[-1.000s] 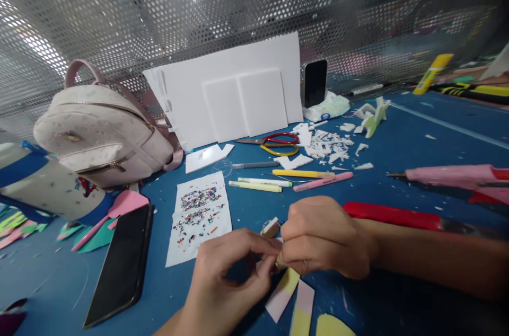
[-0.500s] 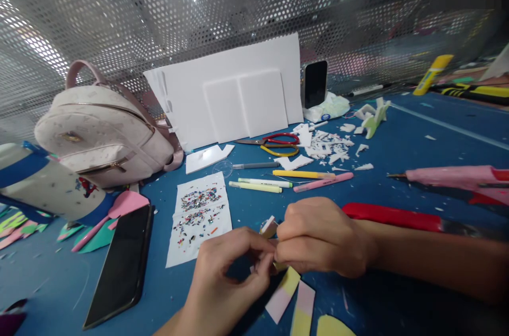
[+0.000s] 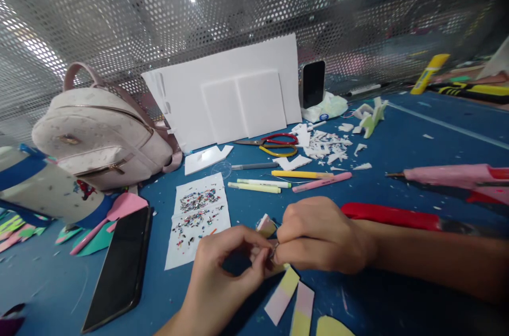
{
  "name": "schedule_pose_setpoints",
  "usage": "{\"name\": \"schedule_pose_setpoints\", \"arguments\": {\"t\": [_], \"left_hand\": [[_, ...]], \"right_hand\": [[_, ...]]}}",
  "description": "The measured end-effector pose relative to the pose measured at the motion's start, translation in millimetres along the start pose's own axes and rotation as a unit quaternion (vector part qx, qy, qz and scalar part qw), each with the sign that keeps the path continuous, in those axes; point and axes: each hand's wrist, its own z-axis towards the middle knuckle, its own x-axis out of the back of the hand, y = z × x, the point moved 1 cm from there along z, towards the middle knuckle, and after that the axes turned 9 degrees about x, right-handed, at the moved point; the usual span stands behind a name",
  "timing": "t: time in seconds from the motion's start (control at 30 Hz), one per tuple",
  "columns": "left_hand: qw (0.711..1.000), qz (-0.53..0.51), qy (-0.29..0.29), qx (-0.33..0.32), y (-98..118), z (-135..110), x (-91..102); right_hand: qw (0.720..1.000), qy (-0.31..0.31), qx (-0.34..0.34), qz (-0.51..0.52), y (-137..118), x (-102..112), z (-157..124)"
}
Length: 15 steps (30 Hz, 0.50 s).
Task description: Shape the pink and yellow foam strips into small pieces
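Observation:
My left hand (image 3: 228, 272) is closed in a pinch, its thumb and forefinger meeting the fingertips of my right hand (image 3: 320, 238). The right hand is curled, knuckles up, with its fingers pressed together. Whatever lies between the fingertips is small and mostly hidden. Just beyond them a small pink and cream piece (image 3: 266, 226) shows, perhaps of foam; I cannot tell whether it is held. Below the hands lie a yellow-and-pink strip (image 3: 282, 295), a second two-coloured strip (image 3: 303, 308) and a rounded yellow piece (image 3: 333, 326). A white sheet (image 3: 174, 251) with scattered colourful bits is left of them.
Scissors (image 3: 278, 139), several pens (image 3: 303, 174) and white scraps (image 3: 328, 146) lie farther back. A red-handled tool (image 3: 392, 215) sits by my right forearm, a pink glue gun (image 3: 445, 174) beyond it. A phone (image 3: 119, 267), bottle (image 3: 55, 185) and backpack (image 3: 99, 129) stand left.
Both hands stay together in almost the same place, with slight finger movement. The small pink and cream piece beyond the fingertips has shifted a little left and turned. The view has moved slightly.

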Motion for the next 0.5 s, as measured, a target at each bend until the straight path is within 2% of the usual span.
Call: {"name": "schedule_pose_setpoints", "arguments": {"t": [0.1, 0.2, 0.33, 0.5], "left_hand": [[1.000, -0.014, 0.005, 0.023, -3.6, -0.8, 0.0], [0.998, -0.042, 0.004, 0.048, -6.4, -1.4, -0.8], [0.990, -0.099, 0.012, 0.096, -5.8, -1.1, -2.7], [0.983, -0.129, 0.010, 0.132, -3.2, 0.6, -2.9]], "right_hand": [[1.000, 0.011, -0.024, 0.014, -0.3, -3.2, -4.6], [0.996, 0.012, -0.045, 0.075, -0.5, -6.0, -8.5], [0.984, 0.032, -0.080, 0.158, 1.2, -9.1, -9.8], [0.968, 0.044, -0.151, 0.196, 1.9, -8.3, -7.0]]}}
